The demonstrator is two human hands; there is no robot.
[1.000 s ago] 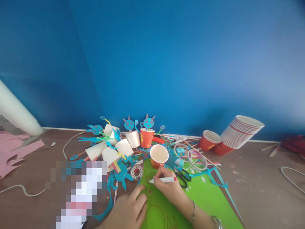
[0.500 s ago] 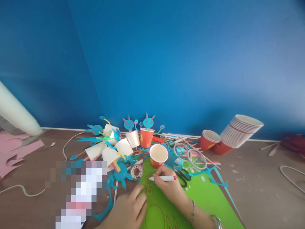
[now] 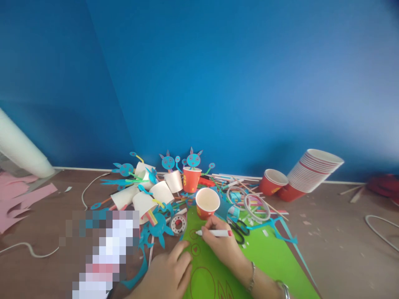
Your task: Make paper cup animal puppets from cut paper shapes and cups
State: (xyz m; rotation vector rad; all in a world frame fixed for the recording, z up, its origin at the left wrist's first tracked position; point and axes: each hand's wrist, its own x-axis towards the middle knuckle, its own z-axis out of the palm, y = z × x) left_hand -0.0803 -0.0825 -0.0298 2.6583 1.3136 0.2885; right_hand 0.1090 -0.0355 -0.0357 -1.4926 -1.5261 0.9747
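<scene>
My right hand [image 3: 223, 246] grips a white marker [image 3: 220, 233] with a red end, its tip on a small drawn circle near the left edge of a green paper sheet [image 3: 264, 259]. Below that circle is another with a heart in it; a large oval and pointed ear shapes are drawn lower down. My left hand [image 3: 166, 268] lies at the sheet's left edge, fingers loosely bent and slightly apart, with nothing seen in it. Just beyond my right hand stands a paper cup [image 3: 208, 201]. Black-handled scissors [image 3: 239, 231] rest on the sheet beside it.
Paper cups with blue animal cutouts [image 3: 193, 159] crowd the back left. A tape roll [image 3: 178, 224] lies left of the sheet, clear tape rings [image 3: 257, 207] behind it. A tall cup stack [image 3: 314, 170] leans at right. Pink paper scraps [image 3: 18, 199] lie far left.
The marker tip has shifted very slightly right over the small circle, where more red line shows. My left hand stays in place.
</scene>
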